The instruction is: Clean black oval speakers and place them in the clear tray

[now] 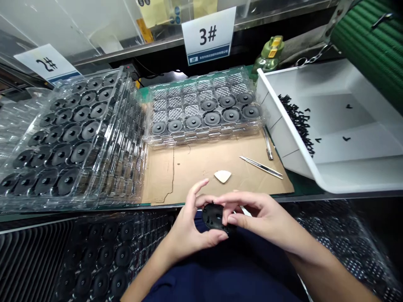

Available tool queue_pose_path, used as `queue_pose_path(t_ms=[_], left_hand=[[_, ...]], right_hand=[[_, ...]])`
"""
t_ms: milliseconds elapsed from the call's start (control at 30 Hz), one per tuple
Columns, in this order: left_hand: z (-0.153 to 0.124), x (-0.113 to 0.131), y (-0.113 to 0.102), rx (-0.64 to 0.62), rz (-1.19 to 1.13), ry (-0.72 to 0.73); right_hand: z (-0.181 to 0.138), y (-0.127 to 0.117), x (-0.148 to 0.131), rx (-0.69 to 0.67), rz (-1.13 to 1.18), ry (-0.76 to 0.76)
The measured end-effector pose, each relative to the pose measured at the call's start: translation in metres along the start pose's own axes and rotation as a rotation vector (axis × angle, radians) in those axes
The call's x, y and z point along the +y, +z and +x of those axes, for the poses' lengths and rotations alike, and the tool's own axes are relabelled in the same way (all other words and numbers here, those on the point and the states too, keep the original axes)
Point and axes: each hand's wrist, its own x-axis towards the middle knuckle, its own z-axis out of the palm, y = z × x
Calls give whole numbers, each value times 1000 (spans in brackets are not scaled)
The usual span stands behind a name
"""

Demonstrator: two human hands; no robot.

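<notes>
Both hands work above the lap, just in front of the tabletop edge. The left hand (189, 230) grips a black part (213, 217) from below and from the left, its thumb along the lower rim and its index finger curled up and clear of the part. The right hand (258, 214) comes in from the right, pinching the part's right side between thumb and fingers. The part is a rounded black plastic piece with small holes, partly hidden by the fingers. It touches nothing but the hands.

On the tabletop (305, 186), a cardboard sheet (201, 178) lies nearest the hands. On it are a white triangular piece (222, 176), tweezers (261, 167) and a slim metal tool (268, 144). Behind it sits a clear tray (204, 107) with round black parts in the front rows, beneath a "3#" sign (208, 35). A stack of clear trays (72, 138) with more round black parts stands to the left, under a "2#" sign (47, 63). To the right, a tilted white bin (285, 134) holds a heap of small black pieces (297, 121). A green bottle (269, 54) stands behind the bin.
</notes>
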Motion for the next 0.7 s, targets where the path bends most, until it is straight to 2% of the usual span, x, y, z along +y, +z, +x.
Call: queue_pose_path(t_ms=[133, 300, 700], left_hand=[[3, 2, 0, -94, -134, -66], [5, 2, 2, -198, -276, -100], [3, -1, 3, -177, -188, -93]], right_hand=[[3, -6, -1, -132, 259, 100], [3, -6, -2, -196, 399, 166], [-6, -6, 0, -181, 489, 271]])
